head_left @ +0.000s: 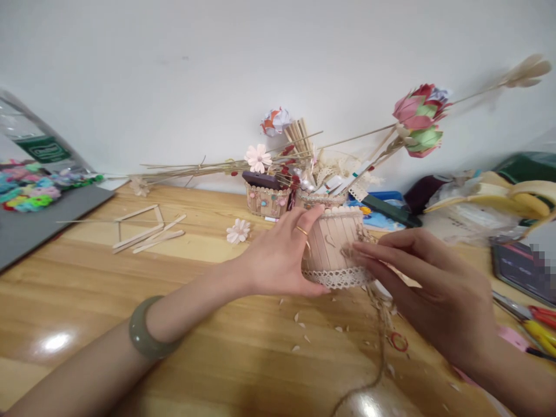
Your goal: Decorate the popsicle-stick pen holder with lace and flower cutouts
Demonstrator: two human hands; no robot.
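A round pot made of craft sticks point(334, 240), with white lace trim point(343, 278) along its lower edge, is held slightly tilted above the table. My left hand point(280, 252) grips it from the left, thumb under the bottom and fingers at the rim. My right hand point(430, 289) is closed in a pinch against the pot's right side; what its fingertips hold is too small to tell. A small dried sprig point(366, 234) shows on the pot just above those fingertips. Jute twine point(383, 336) hangs below the pot and runs along the table.
Behind stand a small decorated stick box point(268, 200) and paper flowers point(421, 116) on stems. Loose craft sticks point(150, 234) and a pale flower point(238, 231) lie left. Scissors point(516, 307), a phone point(523, 269) and tape rolls point(530, 200) are at right. Petal bits scatter in front.
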